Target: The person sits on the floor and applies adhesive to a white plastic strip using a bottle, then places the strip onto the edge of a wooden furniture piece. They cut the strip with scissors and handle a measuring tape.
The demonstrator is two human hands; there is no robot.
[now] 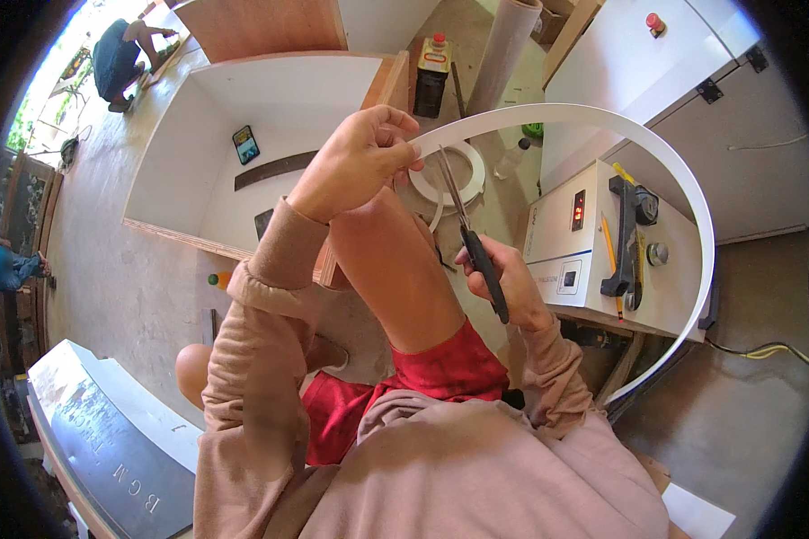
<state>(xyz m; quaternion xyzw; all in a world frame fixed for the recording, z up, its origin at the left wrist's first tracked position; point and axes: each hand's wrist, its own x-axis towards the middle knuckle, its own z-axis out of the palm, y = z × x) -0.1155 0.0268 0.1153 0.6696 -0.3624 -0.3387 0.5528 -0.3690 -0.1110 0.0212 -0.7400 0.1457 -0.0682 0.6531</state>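
Note:
A long white edging strip (674, 166) bows in a wide arc from my left hand (355, 166) over to the right and down beside my right arm. The strip's end is pinched between the thumb and fingers of that hand, above my raised knee. My right hand (510, 277) grips black-handled scissors (483, 269). Their blades point up and away from me, and the tips meet the strip just right of my left fingers. Whether they are cutting into it I cannot tell. Behind the blades, a coil of white strip (477, 172) lies on the floor.
A white-lined open cabinet box (166, 171) holds a phone (245, 145) and a dark curved strip (274, 171). At right, a white machine (557, 242) carries a pencil (608, 242) and other tools. A dark bottle (432, 85) stands ahead; another person (121, 63) crouches far left.

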